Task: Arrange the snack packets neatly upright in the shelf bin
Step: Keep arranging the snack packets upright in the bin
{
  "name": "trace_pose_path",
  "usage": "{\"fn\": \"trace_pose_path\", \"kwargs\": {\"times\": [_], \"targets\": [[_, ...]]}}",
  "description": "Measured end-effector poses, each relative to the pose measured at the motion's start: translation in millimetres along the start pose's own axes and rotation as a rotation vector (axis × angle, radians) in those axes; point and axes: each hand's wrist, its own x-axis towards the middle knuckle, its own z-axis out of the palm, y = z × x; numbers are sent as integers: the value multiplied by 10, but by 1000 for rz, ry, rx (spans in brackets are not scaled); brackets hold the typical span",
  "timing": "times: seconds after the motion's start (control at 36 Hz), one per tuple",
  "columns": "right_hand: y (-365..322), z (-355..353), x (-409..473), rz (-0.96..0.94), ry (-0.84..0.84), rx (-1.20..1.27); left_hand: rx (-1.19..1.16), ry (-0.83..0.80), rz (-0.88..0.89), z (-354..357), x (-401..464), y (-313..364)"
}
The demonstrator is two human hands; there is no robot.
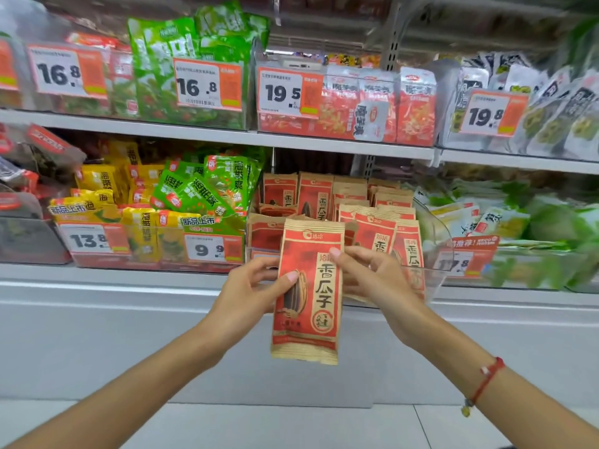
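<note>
1. Nearest, two bare forearms reach up from the bottom corners, the right one wearing a thin red cord bracelet [486, 382] at the wrist.
2. Both hands hold one tall red-and-tan paper packet of sunflower seeds [308, 293] upright in front of the shelf edge, outside the bin. The left hand [251, 286] pinches its left edge, thumb on the printed face and fingers curled behind; the right hand [372, 277] grips its right edge, thumb tip on the front near the top.
3. Just behind, the clear plastic shelf bin [434, 277] sits on the lower grey shelf [113, 273]. More matching red-and-tan packets [372, 228] stand in it in loose rows, some leaning; a few at the back left seem to lie flat, though blur makes that uncertain.
4. Left of the bin lie jumbled yellow and green seaweed snack packets [168, 202] behind white price cards.
5. Farthest up, the upper shelf carries green bags [181, 69] and red-and-white pouches [376, 105].
</note>
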Motion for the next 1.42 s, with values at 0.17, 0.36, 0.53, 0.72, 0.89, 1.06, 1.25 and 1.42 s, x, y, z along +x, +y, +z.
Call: {"fn": "trace_pose_path", "kwargs": {"times": [0.17,0.36,0.53,0.72,0.89,1.06,1.25,1.42], "targets": [[-68,-94,-30,67,-156,-70,63,82,90,-82,-10,-2],[-90,0,-45,-79,36,-90,305,165,137,-7,-59,66],[-124,94,-91,-154,61,-139,242,30,41,104,-200,141],[-227,13,-104,-31,-133,106,33,-237,-106,-34,-138,162],[-231,39,-124,-45,-155,131,0,-238,-106,-38,-148,131],[-280,107,-210,-259,-179,-25,-96,22,58,-72,-124,206],[-235,184,-175,-321,-132,-90,-53,199,157,-64,-117,227],[-204,216,-178,-340,-86,-141,-111,216,125,-31,-124,230]]}}
